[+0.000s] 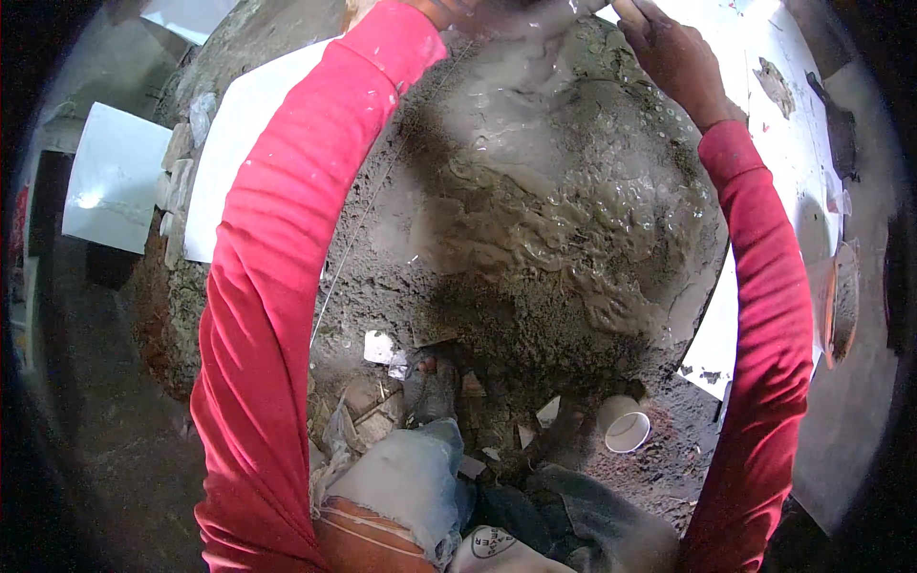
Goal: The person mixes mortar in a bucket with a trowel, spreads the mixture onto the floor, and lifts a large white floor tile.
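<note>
Both my arms, in red sleeves, reach far forward over a patch of wet grey mortar (573, 215) spread on rough ground. My left hand (447, 11) is mostly cut off by the top edge, so its fingers do not show. At the upper right, my right hand (673, 62) has its fingers bent together at the mortar's far edge. A blurred greyish thing (535, 19) lies between the hands at the top edge. Whether either hand holds it, I cannot tell. A thin string (361, 220) runs slantwise along the mortar's left side.
Large white tiles lie on the left (253, 143) and right (707, 334); another white tile (115, 181) rests farther left, beside stones (177, 186). Close to me are a white-rimmed cup (628, 432), broken tile pieces (379, 346) and crumpled plastic (339, 430). A foot (432, 387) stands at the mortar's near edge.
</note>
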Available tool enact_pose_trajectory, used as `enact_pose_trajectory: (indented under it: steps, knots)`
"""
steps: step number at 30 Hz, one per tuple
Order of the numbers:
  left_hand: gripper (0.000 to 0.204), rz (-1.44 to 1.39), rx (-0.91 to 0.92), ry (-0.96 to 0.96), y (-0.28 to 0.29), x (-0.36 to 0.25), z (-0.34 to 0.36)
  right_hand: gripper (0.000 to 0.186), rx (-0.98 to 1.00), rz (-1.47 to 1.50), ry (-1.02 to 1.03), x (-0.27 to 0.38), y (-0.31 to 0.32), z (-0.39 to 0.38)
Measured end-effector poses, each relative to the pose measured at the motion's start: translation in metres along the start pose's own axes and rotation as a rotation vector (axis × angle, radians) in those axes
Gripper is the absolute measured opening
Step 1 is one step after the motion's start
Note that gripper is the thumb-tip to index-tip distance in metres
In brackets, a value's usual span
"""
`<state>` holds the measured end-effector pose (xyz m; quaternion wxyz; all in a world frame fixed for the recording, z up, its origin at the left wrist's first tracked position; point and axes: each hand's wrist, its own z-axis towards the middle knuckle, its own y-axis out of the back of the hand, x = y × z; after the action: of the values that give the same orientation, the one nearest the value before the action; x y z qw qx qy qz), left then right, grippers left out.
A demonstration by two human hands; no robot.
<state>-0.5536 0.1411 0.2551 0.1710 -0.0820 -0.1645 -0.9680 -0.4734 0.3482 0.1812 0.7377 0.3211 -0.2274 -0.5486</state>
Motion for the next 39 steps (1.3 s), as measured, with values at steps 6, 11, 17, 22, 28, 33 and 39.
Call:
enact_pose_trajectory:
  steps: [6,11,17,22,28,33,39]
  knots:
    - [0.009,-0.018,-0.09,-0.174,-0.005,-0.007,0.016,0.02,0.025,0.129,0.021,-0.013,-0.008,-0.008]
    - [0.009,-0.125,-0.157,-0.122,-0.009,-0.017,0.014,0.045,0.239,0.271,-0.163,-0.037,-0.023,-0.048]
    - [0.011,-0.041,-0.031,-0.11,-0.035,-0.041,0.005,0.044,0.164,0.009,-0.122,-0.052,0.037,-0.102]
    - [0.008,-0.202,0.083,0.06,-0.043,-0.066,-0.002,0.044,0.221,-0.402,-0.23,-0.073,0.017,-0.112]
    - [0.014,-0.084,0.236,0.015,-0.062,-0.103,0.025,0.049,0.221,-0.183,-0.491,-0.042,0.011,-0.127]
    - [0.016,-0.368,0.018,-0.16,-0.079,-0.125,0.046,0.049,0.201,0.225,-0.65,-0.04,0.002,-0.152]
    - [0.016,-0.367,0.006,-0.162,-0.087,-0.139,0.056,0.053,0.054,0.578,-0.396,-0.028,-0.001,-0.176]
